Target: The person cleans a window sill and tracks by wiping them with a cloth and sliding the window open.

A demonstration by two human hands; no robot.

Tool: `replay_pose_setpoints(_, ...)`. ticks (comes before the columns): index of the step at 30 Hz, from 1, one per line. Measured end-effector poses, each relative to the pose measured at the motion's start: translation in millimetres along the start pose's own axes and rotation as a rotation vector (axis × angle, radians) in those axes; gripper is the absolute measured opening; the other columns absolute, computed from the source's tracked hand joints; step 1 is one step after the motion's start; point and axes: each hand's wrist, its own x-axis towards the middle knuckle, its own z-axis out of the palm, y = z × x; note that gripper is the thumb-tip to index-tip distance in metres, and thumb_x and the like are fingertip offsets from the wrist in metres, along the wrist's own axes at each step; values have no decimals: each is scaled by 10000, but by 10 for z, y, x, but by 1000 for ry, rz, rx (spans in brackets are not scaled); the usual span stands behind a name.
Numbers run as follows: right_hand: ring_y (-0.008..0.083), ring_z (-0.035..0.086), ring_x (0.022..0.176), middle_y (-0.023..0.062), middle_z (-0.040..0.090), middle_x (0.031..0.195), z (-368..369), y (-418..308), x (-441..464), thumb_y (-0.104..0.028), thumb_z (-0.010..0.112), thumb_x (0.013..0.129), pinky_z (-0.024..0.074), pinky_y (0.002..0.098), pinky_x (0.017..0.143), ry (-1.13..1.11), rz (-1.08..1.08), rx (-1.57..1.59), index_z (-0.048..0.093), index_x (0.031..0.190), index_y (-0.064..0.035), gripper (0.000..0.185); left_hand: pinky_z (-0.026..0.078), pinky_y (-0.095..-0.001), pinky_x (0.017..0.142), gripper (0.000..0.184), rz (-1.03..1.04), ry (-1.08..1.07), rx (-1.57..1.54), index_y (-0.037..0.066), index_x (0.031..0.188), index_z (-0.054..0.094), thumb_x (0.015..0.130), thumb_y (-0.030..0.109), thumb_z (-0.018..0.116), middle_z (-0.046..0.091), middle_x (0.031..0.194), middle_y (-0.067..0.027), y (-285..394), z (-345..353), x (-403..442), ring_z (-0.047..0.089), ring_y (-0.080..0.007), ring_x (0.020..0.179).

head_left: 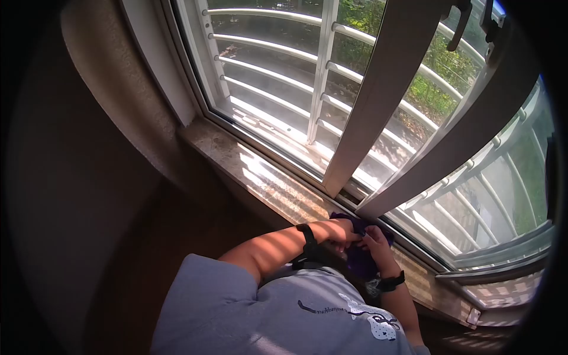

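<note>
A dark purple cloth is bunched between my two hands at the inner edge of the windowsill. My left hand reaches in from the left with a black band on its wrist, its fingers closed on the upper part of the cloth. From the lower right comes my right hand, also banded in black, with thumb and fingers pinching the fabric near the left fingertips. Part of the cloth hangs below the hands, in front of my grey shirt. Folds and fingers hide exactly how each grip sits.
A stone windowsill, striped with sunlight, runs diagonally under the window. Beside my hands a window sash stands swung inward, with a handle above. White bars lie outside; a curtain hangs left.
</note>
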Motion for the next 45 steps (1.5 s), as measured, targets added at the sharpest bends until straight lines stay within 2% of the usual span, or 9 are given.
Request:
replay_pose_setpoints(5,130,611,823,33,572,996,316,-235,176,-103,495,887,454,240,738,-142,2,35,502,1142,-69,258,485,-298,501,557,-100,48,-49,35,681,660,896,513,471,653,605,-85,-259,-318,-256,639,-182,539)
replay_pose_setpoints(9,142,609,871,33,568,1006,293,-177,218,-27,466,839,461,248,755,-183,13,81,516,1135,-60,302,484,-304,513,467,5,193,49,24,710,661,874,433,509,632,578,-80,-235,-234,-369,610,-184,509)
replay_pose_setpoints(16,105,563,876,24,576,995,143,46,126,40,520,824,474,221,731,-112,-41,123,529,1108,-45,297,504,-289,534,528,-90,54,159,17,673,644,850,504,543,656,614,-87,91,-140,-326,629,-178,538)
replay_pose_setpoints(25,95,564,731,25,581,913,-658,366,-629,14,528,833,475,227,668,94,24,96,543,1054,-45,229,436,-269,445,513,-7,-137,170,41,680,622,860,513,533,610,566,-49,502,675,395,567,-135,468)
replay_pose_setpoints(30,105,577,835,35,587,919,-1355,644,-1177,3,511,826,495,236,696,126,28,274,539,1067,-48,247,472,-278,456,491,22,-208,107,13,698,627,858,470,545,633,582,-85,898,1256,836,596,-167,472)
replay_pose_setpoints(37,95,577,789,19,588,864,-1951,972,-1775,-3,509,826,489,218,670,238,-5,330,531,1064,-27,240,468,-292,489,457,-3,-355,211,16,755,629,895,433,506,612,614,-85,1601,1915,1157,592,-167,527)
replay_pose_setpoints(39,93,575,732,13,582,842,-2089,972,-1921,-53,490,851,493,220,629,249,-22,305,532,1062,-29,217,497,-284,511,431,41,-439,130,-13,779,627,920,358,461,639,643,-98,1457,2105,1527,622,-178,550)
replay_pose_setpoints(41,94,565,675,24,587,797,-2230,978,-2022,-60,490,844,492,230,593,281,10,320,530,1051,-22,215,494,-270,507,403,3,-494,246,-8,798,632,922,319,433,647,655,-100,1574,2237,1652,627,-173,557)
replay_pose_setpoints(45,122,586,611,62,593,677,-2406,1062,-2141,-109,546,802,467,271,502,451,-10,144,568,914,-42,133,509,-303,531,320,-58,-538,339,-25,812,623,862,231,438,664,692,-132,1922,2542,1764,637,-208,566)
